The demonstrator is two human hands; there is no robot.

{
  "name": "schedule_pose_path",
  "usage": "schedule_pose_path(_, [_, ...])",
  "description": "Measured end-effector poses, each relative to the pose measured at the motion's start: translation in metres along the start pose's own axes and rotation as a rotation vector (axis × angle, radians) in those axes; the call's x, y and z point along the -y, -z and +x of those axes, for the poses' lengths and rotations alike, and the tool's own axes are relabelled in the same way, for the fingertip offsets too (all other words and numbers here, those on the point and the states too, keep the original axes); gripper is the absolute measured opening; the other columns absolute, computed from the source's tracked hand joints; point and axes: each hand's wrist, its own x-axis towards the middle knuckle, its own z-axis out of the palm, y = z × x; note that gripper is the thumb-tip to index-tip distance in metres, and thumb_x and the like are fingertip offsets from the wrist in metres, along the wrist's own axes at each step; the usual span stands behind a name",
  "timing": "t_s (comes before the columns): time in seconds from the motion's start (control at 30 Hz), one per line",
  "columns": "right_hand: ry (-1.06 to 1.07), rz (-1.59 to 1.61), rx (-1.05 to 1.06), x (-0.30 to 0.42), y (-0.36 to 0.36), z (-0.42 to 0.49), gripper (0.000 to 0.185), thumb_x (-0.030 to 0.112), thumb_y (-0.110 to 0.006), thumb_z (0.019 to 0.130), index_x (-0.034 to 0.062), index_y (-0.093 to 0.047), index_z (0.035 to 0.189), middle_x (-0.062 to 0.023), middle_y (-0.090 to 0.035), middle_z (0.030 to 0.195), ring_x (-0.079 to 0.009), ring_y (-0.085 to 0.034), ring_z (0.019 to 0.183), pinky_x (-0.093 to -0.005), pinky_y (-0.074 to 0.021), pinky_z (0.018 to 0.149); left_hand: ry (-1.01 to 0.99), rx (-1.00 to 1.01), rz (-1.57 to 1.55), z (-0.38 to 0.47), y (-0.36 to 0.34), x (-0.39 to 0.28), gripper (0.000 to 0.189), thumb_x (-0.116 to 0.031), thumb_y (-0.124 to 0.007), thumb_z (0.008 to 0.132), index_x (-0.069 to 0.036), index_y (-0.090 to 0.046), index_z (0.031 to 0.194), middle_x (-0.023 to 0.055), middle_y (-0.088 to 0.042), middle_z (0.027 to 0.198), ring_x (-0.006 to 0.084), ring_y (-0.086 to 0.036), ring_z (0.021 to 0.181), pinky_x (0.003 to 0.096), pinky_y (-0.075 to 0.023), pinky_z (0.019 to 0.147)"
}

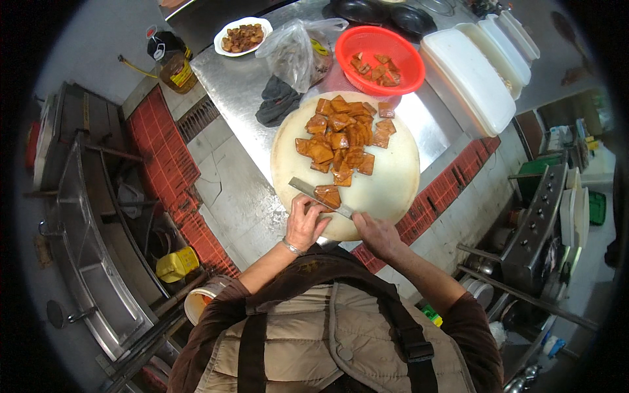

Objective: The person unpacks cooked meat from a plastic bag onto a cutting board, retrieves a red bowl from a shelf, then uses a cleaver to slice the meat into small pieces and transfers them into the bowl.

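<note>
My right hand (377,236) grips the handle of a cleaver (317,195), whose blade points up and left across the near part of a round pale cutting board (393,182). Under or against the blade lies a brown glazed square piece of food (328,196), perhaps braised tofu. My left hand (303,222), with a bracelet at the wrist, rests its bent fingers at the near side of the blade and the piece; the fingertips' exact contact is partly hidden. Beyond them, a heap of similar brown pieces (339,137) covers the middle of the board.
The board stands on a steel table (231,93). Behind it are a red plastic basket (417,69) with brown pieces, a clear plastic bag (295,54), a dark cloth (277,103) and a white dish (218,43) of food. Lidded white containers (467,73) stand at the right.
</note>
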Motion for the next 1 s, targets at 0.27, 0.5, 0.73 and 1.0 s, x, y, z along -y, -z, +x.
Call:
schedule_pose_path(0.27, [0.144,-0.209,-0.222,-0.031,0.042,0.017,0.035,0.012,-0.056,0.080,0.0022,-0.052,0.114,-0.0130,-0.063,0.109,-0.0211,-0.068,0.070,-0.0299,-0.0553,0.055,-0.019,0.211,0.079,0.017,-0.013,0.020,0.042,-0.007,-0.079,0.068,-0.005,-0.054,0.101,0.0194,-0.051,0.114,0.0389,-0.056,0.101,0.0444,-0.0511,0.081])
schedule_pose_path(0.5, [0.067,-0.212,-0.335,-0.075,0.075,0.048,0.036,0.006,-0.057,0.080,0.0023,-0.052,0.115,-0.0115,-0.063,0.108,-0.0215,-0.068,0.073,-0.0301,-0.0556,0.056,-0.073,0.345,0.132,0.058,0.005,0.006,0.048,-0.011,-0.079,0.063,-0.009,-0.053,0.103,0.0176,-0.047,0.122,0.0378,-0.049,0.113,0.0437,-0.0501,0.088])
schedule_pose_path(0.73, [0.009,-0.247,-0.323,-0.132,0.095,0.084,0.025,0.007,-0.059,0.081,0.0038,-0.054,0.105,-0.0108,-0.066,0.096,-0.0255,-0.067,0.068,-0.0360,-0.0549,0.054,-0.122,0.405,0.195,0.062,-0.007,0.018,0.045,-0.012,-0.076,0.061,-0.012,-0.054,0.101,0.0137,-0.047,0.097,0.0322,-0.052,0.091,0.0417,-0.0499,0.070])
schedule_pose_path(1.0, [-0.555,1.028,-0.324,-0.190,0.078,0.192,0.010,0.003,-0.051,0.089,-0.0005,-0.052,0.099,-0.0116,-0.065,0.076,-0.0139,-0.052,0.045,-0.0272,-0.0448,0.041,-0.151,0.303,0.198,0.063,-0.022,0.024,0.024,-0.012,-0.068,0.072,-0.012,-0.056,0.092,0.0090,-0.049,0.089,0.0278,-0.054,0.081,0.0376,-0.0496,0.056])
